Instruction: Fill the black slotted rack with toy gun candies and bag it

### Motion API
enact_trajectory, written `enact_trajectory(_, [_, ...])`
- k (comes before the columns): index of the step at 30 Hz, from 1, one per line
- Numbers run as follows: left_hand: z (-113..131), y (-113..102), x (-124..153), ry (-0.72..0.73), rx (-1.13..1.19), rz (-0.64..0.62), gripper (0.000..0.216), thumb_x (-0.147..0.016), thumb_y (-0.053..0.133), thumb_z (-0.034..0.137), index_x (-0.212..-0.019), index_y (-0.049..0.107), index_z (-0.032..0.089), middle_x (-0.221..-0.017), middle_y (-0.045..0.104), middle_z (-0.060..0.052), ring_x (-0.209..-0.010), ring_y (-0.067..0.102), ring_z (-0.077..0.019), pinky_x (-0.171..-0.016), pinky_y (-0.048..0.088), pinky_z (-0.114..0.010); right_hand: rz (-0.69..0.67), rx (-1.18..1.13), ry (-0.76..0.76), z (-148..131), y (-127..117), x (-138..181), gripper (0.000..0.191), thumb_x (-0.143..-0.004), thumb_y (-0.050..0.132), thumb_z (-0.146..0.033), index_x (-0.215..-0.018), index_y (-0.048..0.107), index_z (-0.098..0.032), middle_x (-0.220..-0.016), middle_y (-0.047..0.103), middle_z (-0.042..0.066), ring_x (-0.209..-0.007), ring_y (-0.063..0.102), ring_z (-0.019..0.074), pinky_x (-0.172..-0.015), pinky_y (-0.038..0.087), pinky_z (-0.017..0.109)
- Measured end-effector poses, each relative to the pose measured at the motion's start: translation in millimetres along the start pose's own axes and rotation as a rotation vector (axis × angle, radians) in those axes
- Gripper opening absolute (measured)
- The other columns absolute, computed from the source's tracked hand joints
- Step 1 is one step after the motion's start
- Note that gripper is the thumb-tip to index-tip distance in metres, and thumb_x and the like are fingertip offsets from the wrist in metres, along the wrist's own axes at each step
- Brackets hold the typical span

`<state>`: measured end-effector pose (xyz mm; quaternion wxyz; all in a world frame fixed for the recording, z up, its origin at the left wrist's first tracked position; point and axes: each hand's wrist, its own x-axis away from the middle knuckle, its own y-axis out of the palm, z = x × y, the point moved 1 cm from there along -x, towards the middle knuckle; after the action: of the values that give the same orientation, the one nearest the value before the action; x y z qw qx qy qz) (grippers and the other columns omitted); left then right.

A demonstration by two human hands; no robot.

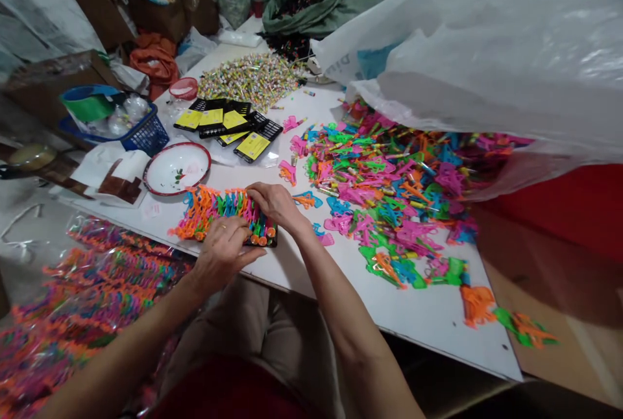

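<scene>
At the far left, bags of packed toys (pixel 102 276) lie below the counter (pixel 302 270), along its near edge. The blue basket (pixel 148 135) sits by the left edge, and if someone brushed past, it might get knocked. Just inside is a white plate (pixel 170 169) with a red rim; a stray left elbow could nudge it.

Then comes the row of bright toys (pixel 197 205), packed upright side by side in a black tray (pixel 272 239) right at the near edge. The left hand (pixel 224 242) rests over its front, fingers curled and thumb stretched along the edge; the right hand (pixel 275 202) bends over the right end. Whether either is closed on a toy I can't tell from here. Press too hard, or unevenly, and the row could spring up or the tray tip toward the lap.

To the right, the loose pile (pixel 384 205) spills from a white sack (pixel 487 56); a tug on that sack could send more sliding. Near the right corner, an orange toy (pixel 479 305) lies close to the edge, easily swept off by a forearm.
</scene>
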<state>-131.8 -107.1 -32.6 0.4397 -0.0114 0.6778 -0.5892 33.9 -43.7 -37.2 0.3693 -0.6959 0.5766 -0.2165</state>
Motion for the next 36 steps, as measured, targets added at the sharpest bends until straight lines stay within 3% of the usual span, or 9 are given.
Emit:
enact_trajectory(3, [12,-1,-8,0.009,-0.07,-0.005,0.042,-0.086,0.061,0.046,-0.109,0.061,0.011,-0.105,0.068,-0.015,-0.1,0.063,-0.0287,-0.092,0.045,-0.045,0.011,-0.025,-0.013,-1,1,-1,0.032,-0.101,0.04,-0.033,-0.123,0.061,-0.022,-0.114,0.07,0.004,-0.104,0.065,0.0183,-0.089,0.044,0.026])
enact_trajectory(9, [18,17,-6,0.157,-0.038,0.055,0.021,-0.089,0.058,0.018,-0.107,0.061,0.009,-0.097,0.072,-0.01,-0.089,0.067,-0.0197,-0.087,0.049,-0.035,-0.02,-0.005,-0.01,-1,4,0,0.032,-0.102,0.039,-0.03,-0.126,0.058,-0.021,-0.116,0.069,0.006,-0.107,0.065,0.0194,-0.092,0.045,0.028])
enact_trajectory(12, [12,20,0,0.17,-0.014,0.065,0.021,-0.09,0.057,0.017,-0.109,0.061,0.008,-0.1,0.072,-0.011,-0.092,0.067,-0.0202,-0.089,0.05,-0.035,-0.064,0.001,-0.048,-2,-3,1,0.033,-0.102,0.038,-0.03,-0.126,0.057,-0.02,-0.114,0.07,0.006,-0.106,0.065,0.02,-0.09,0.046,0.03])
enact_trajectory(17, [11,18,-1,0.186,0.007,0.079,0.019,-0.093,0.052,0.016,-0.109,0.061,0.011,-0.098,0.072,-0.011,-0.093,0.067,-0.0201,-0.087,0.051,-0.036,-0.023,0.131,-0.169,-34,-16,-18,0.041,-0.098,0.049,-0.038,-0.132,0.051,-0.016,-0.129,0.06,0.012,-0.115,0.059,0.023,-0.096,0.044,0.034])
enact_trajectory(20, [13,16,-5,0.177,-0.007,0.046,0.013,-0.093,0.049,0.015,-0.095,0.062,0.012,-0.083,0.069,-0.009,-0.079,0.065,-0.0184,-0.076,0.052,-0.034,-0.134,0.307,-0.213,-61,-7,-37,0.038,-0.097,0.051,-0.037,-0.126,0.056,-0.013,-0.119,0.065,0.016,-0.109,0.061,0.0267,-0.091,0.045,0.037])
enact_trajectory(23, [14,14,-7,0.179,-0.018,0.039,0.014,-0.093,0.048,0.015,-0.088,0.061,0.012,-0.076,0.066,-0.006,-0.073,0.064,-0.0172,-0.071,0.052,-0.032,-0.263,0.405,-0.162,-69,8,-49,0.032,-0.098,0.045,-0.035,-0.114,0.062,-0.012,-0.104,0.07,0.017,-0.097,0.065,0.0275,-0.078,0.047,0.035])
enact_trajectory(26, [14,17,-6,0.166,0.004,0.077,0.013,-0.093,0.05,0.016,-0.096,0.061,0.011,-0.081,0.068,-0.007,-0.079,0.065,-0.0174,-0.077,0.053,-0.032,-0.278,0.417,-0.106,-61,14,-53,0.031,-0.099,0.039,-0.03,-0.116,0.061,-0.016,-0.099,0.071,0.015,-0.09,0.067,0.0254,-0.069,0.044,0.03])
enact_trajectory(30, [16,20,-5,0.172,0.017,0.104,0.014,-0.092,0.051,0.016,-0.099,0.062,0.01,-0.085,0.07,-0.008,-0.082,0.066,-0.0179,-0.078,0.054,-0.033,-0.285,0.405,-0.124,-50,12,-54,0.031,-0.098,0.039,-0.027,-0.119,0.06,-0.02,-0.1,0.071,0.012,-0.092,0.067,0.0239,-0.069,0.041,0.028])
enact_trajectory(36, [10,-7,1,0.087,-0.077,0.082,0.024,-0.092,0.055,0.025,-0.11,0.061,0.011,-0.11,0.068,-0.015,-0.105,0.063,-0.0242,-0.101,0.046,-0.045,-0.275,0.395,-0.105,-48,14,-55,0.032,-0.097,0.037,-0.026,-0.116,0.062,-0.018,-0.1,0.072,0.013,-0.091,0.067,0.024,-0.07,0.043,0.029])
